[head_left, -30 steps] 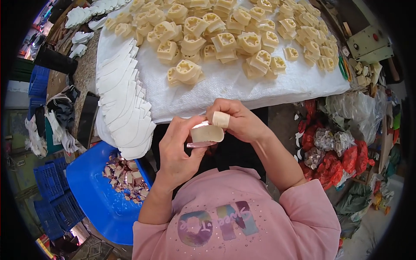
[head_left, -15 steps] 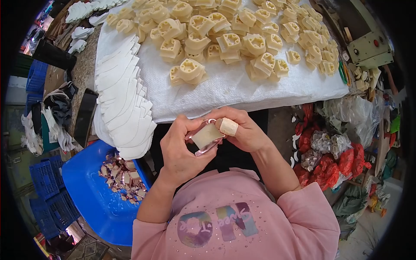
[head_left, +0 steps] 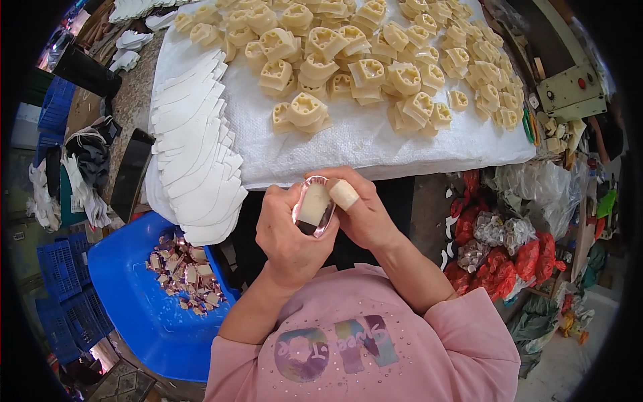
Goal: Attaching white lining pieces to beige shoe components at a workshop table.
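Piece in hand: a cream piece with a shiny pink metallic rim (head_left: 313,202) sits between my two hands, just off the middle of the worktop's near edge, its pale face turned up.
Left hand: my left hand (head_left: 287,224) is curled round the piece's left side, gripping it.
Right hand: my right hand (head_left: 365,213) meets it from the other side, fingers bent in at the rim, the thumb wearing a beige wrap (head_left: 343,194).
Worktop: white woven sheeting covers the worktop (head_left: 362,144), where hollow cream moulded parts (head_left: 327,41) crowd the far edge and spread toward the right one.
Left edge: overlapping white curved cut-outs (head_left: 197,151) run along it down to the near-left corner.
Below that corner: a blue plastic basin (head_left: 124,301) holds a heap of pink-and-cream pieces (head_left: 187,271).
Beyond the near-right corner: red plastic bags (head_left: 499,271) lie beside clear plastic sheeting (head_left: 546,194).
Past the right edge: a pale control box (head_left: 569,94) bears a red button.
Clothing: I wear a pink short-sleeved shirt (head_left: 415,335).
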A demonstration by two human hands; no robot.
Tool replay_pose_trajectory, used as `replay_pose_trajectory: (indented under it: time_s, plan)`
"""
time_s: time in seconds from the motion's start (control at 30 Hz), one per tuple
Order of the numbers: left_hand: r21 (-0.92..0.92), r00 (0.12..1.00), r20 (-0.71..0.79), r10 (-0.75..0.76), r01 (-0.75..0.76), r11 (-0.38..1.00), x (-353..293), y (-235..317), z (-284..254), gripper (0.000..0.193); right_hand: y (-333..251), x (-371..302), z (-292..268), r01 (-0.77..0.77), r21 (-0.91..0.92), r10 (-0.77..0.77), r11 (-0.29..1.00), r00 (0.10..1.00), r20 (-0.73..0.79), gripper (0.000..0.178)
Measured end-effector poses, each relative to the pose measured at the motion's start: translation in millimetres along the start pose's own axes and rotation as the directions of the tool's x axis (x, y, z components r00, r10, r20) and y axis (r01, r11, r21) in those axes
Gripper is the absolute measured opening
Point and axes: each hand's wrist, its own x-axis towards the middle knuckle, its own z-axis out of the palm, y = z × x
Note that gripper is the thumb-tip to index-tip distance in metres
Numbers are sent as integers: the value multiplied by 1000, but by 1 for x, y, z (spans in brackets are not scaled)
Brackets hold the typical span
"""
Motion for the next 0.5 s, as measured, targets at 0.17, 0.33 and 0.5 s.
replay_pose_trajectory:
  time_s: [0.17, 0.33, 0.5]
  plan:
    - [55, 999, -24, 36, -34, 998, -1, -13, 0, 45, 1, 9, 12, 296, -571, -376, 765, 926, -23, 29]
    - [-486, 869, 266, -417, 495, 720, -1, -22, -15, 37, -1, 18, -2, 189, -144, -172, 971, 978, 121, 40]
    - [-707, 702, 645, -303, 698, 111, -2, -28, -32, 35, -11, 22, 3, 245, -175, -172, 954, 920, 353, 35]
